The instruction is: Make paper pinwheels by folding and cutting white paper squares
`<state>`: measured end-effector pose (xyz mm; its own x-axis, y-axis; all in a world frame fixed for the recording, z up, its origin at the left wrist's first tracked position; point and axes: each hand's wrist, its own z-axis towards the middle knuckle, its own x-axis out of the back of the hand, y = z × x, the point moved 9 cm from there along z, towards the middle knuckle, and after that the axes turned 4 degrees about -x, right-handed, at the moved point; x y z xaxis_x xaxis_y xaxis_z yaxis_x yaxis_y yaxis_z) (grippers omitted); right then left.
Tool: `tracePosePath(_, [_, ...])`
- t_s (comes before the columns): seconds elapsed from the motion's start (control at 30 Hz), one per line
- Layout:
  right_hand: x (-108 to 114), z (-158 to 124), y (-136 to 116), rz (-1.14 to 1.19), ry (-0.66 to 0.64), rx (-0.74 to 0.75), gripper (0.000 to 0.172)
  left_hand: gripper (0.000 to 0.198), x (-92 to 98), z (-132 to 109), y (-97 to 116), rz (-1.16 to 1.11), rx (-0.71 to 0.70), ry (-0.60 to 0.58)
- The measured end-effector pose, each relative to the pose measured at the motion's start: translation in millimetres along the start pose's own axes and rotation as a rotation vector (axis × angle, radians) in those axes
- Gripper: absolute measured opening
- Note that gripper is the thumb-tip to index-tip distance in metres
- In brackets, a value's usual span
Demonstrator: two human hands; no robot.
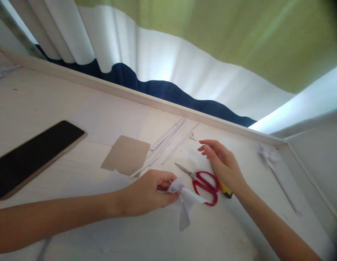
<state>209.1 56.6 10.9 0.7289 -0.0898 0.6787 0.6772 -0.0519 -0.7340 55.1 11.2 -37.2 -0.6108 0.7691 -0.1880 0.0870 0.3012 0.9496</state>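
Observation:
My left hand (154, 190) pinches a white paper pinwheel (186, 203) between thumb and fingers, its curled blades pointing right and down. My right hand (222, 161) is raised over the table, fingers loosely bent and apart, with nothing seen in them. Just left of that hand lie scissors (195, 177) with red handles, blades pointing up and left. The pinwheel's right blade overlaps one red handle loop in view. Beneath my right hand a yellow and black handle (225, 189) shows, perhaps a cutter knife, mostly hidden by the hand.
Narrow paper strips (168, 136) lie beyond a grey-brown card square (128, 154). White paper (111, 116) lies behind the card. A dark-screened phone (40, 156) rests at left. Another paper pinwheel on a stick (282, 185) lies at right. A raised rim (157, 103) borders the table before curtains.

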Motion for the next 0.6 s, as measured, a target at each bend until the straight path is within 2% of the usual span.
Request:
tracePosePath(0.17, [-8, 56, 43, -0.16, -0.04, -0.189, 0.032, 0.013, 1.1, -7, -1, -0.075, 0.024, -0.008])
tracePosePath(0.33, [-8, 105, 84, -0.209, -0.092, -0.411, 0.027, 0.01, 6.3, -8, 4, -0.107, -0.012, -0.01])
tracePosePath(0.47, [-12, 125, 94, -0.168, -0.116, -0.501, 0.028, 0.011, 11.1, -10, 14, -0.08, -0.037, 0.005])
tracePosePath(0.6, [-17, 127, 86, -0.049, -0.109, -0.502, 0.028, 0.011, 18.4, -13, 29, 0.042, -0.081, 0.036])
